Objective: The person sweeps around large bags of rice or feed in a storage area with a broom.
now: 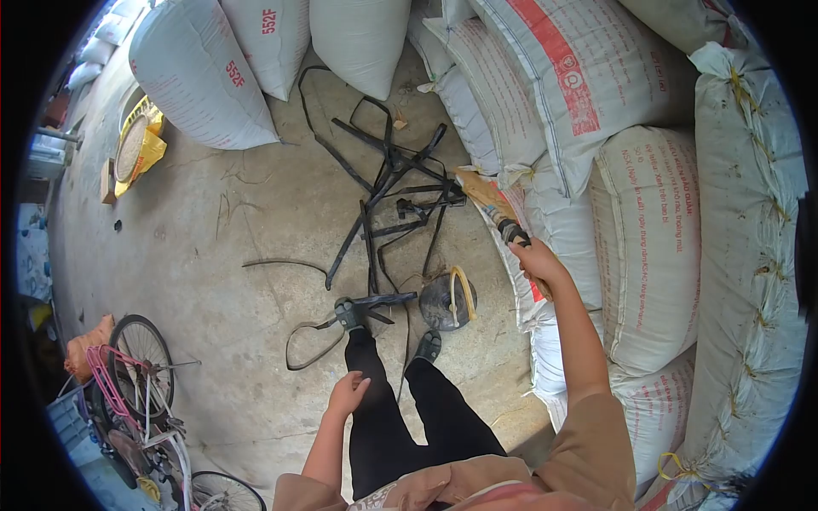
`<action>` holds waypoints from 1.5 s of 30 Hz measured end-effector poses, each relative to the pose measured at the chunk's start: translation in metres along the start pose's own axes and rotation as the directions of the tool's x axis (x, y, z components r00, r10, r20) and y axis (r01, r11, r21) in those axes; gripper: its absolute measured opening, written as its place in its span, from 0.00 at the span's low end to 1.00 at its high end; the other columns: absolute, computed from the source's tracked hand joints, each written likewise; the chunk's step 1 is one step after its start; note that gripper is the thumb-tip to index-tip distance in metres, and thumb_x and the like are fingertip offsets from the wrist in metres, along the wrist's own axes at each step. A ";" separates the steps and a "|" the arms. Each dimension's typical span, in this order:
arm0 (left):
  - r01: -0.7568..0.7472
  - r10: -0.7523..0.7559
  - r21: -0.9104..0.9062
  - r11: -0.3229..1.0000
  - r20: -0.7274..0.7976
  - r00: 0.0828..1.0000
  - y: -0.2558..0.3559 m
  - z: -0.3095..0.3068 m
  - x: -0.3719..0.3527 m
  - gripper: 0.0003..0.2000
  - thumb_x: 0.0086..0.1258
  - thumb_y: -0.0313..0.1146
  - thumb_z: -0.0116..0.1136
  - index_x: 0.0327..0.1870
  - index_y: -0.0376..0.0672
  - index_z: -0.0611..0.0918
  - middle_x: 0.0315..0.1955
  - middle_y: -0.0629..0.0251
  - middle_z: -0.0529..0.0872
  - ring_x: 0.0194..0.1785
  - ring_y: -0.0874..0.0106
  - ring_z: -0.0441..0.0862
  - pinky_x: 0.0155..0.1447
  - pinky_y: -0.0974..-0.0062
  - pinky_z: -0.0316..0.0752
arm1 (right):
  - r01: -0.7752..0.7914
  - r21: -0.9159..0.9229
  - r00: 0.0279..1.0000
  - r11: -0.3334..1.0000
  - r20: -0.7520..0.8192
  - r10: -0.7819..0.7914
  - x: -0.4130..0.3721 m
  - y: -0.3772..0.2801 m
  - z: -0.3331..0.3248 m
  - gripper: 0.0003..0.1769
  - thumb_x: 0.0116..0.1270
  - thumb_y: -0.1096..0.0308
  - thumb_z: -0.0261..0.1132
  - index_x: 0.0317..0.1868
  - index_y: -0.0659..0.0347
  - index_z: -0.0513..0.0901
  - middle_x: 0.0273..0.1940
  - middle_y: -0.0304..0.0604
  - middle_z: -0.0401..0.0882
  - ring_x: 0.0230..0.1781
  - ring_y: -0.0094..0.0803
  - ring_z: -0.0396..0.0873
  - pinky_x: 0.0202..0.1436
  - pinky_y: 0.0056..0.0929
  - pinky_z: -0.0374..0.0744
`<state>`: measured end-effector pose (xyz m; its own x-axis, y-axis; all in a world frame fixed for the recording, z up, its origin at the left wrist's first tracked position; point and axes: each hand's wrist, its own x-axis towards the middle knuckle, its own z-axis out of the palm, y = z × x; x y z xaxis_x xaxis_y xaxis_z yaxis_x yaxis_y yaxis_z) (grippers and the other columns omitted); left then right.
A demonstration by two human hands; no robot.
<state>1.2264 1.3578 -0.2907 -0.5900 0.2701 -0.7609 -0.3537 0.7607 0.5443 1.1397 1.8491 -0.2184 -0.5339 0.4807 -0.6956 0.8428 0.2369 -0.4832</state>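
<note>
The right hand (537, 260) is closed around the handle of a broom (487, 198). It holds the handle low, so the straw head points up and forward, away from the body. Just beyond the broom head, a tangle of black straps (388, 183) lies on the concrete floor. The sacks (648, 230) stand close beside this hand. The left hand (348, 396) holds nothing and hangs loose, half open, near the thigh, probably for balance. The bicycle (141, 375) is well apart from it.
</note>
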 end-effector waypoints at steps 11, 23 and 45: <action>-0.103 0.092 0.204 0.973 0.063 0.994 -0.016 -0.140 0.091 0.20 0.61 0.41 0.57 0.49 0.34 0.76 0.37 0.51 0.83 0.41 0.62 0.82 0.46 0.70 0.75 | 0.079 0.427 0.797 0.901 -0.570 0.201 0.100 -0.037 0.063 0.27 0.60 0.50 0.59 0.40 0.71 0.69 0.15 0.45 0.70 0.08 0.32 0.70 0.11 0.30 0.70; -0.013 0.034 0.306 0.952 -0.063 0.997 -0.049 -0.327 0.125 0.17 0.60 0.39 0.57 0.45 0.35 0.77 0.33 0.53 0.84 0.37 0.61 0.82 0.42 0.69 0.75 | 0.162 0.556 0.809 0.816 -0.547 0.212 0.071 -0.123 0.051 0.23 0.58 0.55 0.63 0.34 0.72 0.73 0.20 0.47 0.73 0.11 0.33 0.73 0.12 0.29 0.69; 0.138 -0.101 0.265 0.954 -0.149 0.984 -0.062 -0.317 0.146 0.16 0.60 0.39 0.57 0.42 0.36 0.78 0.34 0.52 0.83 0.38 0.60 0.82 0.44 0.69 0.75 | 0.325 0.698 0.644 0.638 -0.658 0.391 0.192 -0.164 0.106 0.21 0.61 0.58 0.58 0.23 0.71 0.70 0.18 0.52 0.74 0.13 0.36 0.75 0.16 0.34 0.74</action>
<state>0.9323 1.1630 -0.3233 -0.6527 0.1014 -0.7508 -0.2266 0.9195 0.3212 0.8917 1.8130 -0.3284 0.0300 0.9575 -0.2869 0.3172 -0.2813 -0.9057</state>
